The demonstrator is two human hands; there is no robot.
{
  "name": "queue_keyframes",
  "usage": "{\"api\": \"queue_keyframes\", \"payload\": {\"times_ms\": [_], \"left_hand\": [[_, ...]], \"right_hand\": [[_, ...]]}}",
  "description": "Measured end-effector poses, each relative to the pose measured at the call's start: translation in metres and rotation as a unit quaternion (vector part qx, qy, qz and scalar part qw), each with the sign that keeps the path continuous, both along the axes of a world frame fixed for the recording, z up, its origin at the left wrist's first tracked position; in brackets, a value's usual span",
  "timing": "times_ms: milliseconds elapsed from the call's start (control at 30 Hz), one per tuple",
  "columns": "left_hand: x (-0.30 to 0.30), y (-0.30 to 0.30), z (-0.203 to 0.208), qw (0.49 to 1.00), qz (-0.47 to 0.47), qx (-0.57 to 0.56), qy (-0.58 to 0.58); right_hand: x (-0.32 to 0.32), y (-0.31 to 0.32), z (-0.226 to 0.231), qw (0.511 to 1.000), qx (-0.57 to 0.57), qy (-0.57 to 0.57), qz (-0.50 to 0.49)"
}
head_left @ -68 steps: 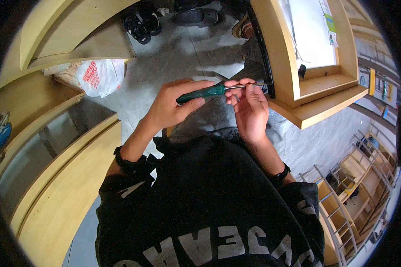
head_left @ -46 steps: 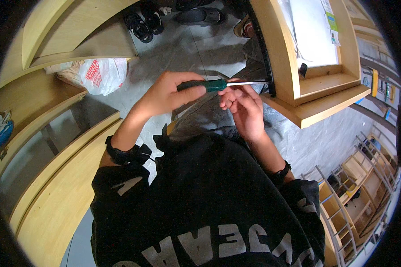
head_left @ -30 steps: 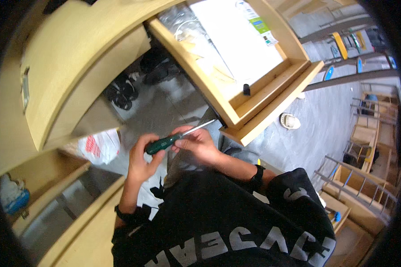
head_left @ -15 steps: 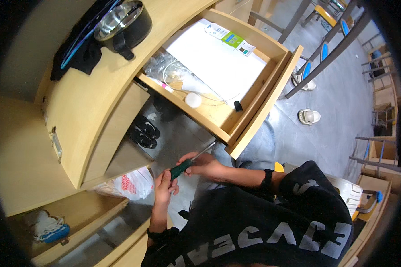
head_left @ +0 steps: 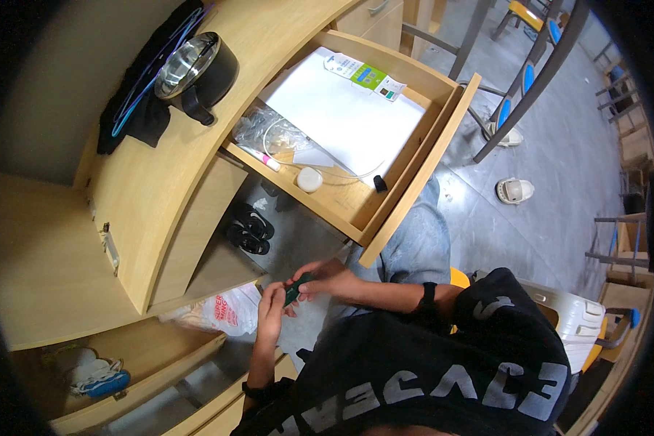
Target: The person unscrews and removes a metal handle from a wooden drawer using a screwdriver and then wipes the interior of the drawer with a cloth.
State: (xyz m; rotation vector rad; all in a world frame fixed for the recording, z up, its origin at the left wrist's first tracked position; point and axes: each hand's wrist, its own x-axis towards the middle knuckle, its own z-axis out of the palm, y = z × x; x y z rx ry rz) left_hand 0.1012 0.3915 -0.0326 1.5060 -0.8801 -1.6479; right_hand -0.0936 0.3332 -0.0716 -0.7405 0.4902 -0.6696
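Observation:
A green-handled screwdriver (head_left: 296,288) is held between both hands in front of my chest, below the open wooden drawer (head_left: 414,171). My left hand (head_left: 269,309) is closed around the lower end of the handle. My right hand (head_left: 323,278) grips the upper part, where the metal shaft is mostly hidden by its fingers. The drawer holds a large white sheet (head_left: 341,116), a small white round object (head_left: 309,179), a pen (head_left: 261,158), a clear plastic bag (head_left: 261,127) and a small black piece (head_left: 379,184).
The light wooden desk (head_left: 174,182) carries a black pot with a metal inside (head_left: 192,69) on a dark cloth (head_left: 142,109). Black shoes (head_left: 248,229) and a white plastic bag (head_left: 221,314) lie under the desk. Chairs (head_left: 523,51) and white slippers (head_left: 514,190) stand on the grey floor.
My view has swung upward from my lap to the desk top and open drawer. The hands keep hold of the screwdriver and now sit lower in the picture, away from the drawer front.

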Motion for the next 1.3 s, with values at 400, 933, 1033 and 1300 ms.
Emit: {"api": "queue_keyframes", "payload": {"times_ms": [400, 933, 1033, 1300], "left_hand": [[-0.008, 0.027, 0.005, 0.914, 0.007, -0.291, -0.283], [-0.022, -0.001, 0.02, 0.986, 0.132, -0.068, -0.077], [-0.011, 0.001, 0.013, 0.993, 0.103, 0.05, 0.025], [-0.009, 0.005, 0.005, 0.993, 0.059, -0.043, -0.09]], "right_hand": [[0.008, 0.002, 0.01, 0.991, 0.131, 0.019, -0.006], [0.01, 0.004, 0.008, 0.992, 0.094, -0.073, -0.052], [0.005, 0.001, 0.001, 0.994, 0.084, -0.065, -0.031], [0.002, 0.001, 0.013, 0.995, 0.076, 0.042, -0.042]]}}
